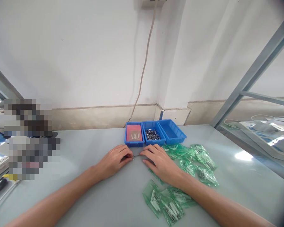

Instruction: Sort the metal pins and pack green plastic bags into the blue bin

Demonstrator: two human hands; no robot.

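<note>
My left hand (115,160) rests on the table with its fingers curled and pinched together at their tips. My right hand (159,161) lies opposite, fingers bent, its fingertips meeting those of the left. Between the two hands a thin small metal part (136,156) shows, held at both ends; what it is I cannot make out. Just beyond the hands stand three blue trays: the left tray (133,143) holds a pink pad with small pieces, the middle tray (153,141) holds several small metal pins, the right tray (173,132) looks bare.
Several small green plastic bags (194,159) lie scattered right of my right hand, and more green bags (163,201) sit under my right forearm. A cable (144,66) runs down the wall. A metal frame (253,75) stands at the right. Blurred objects lie at the left edge.
</note>
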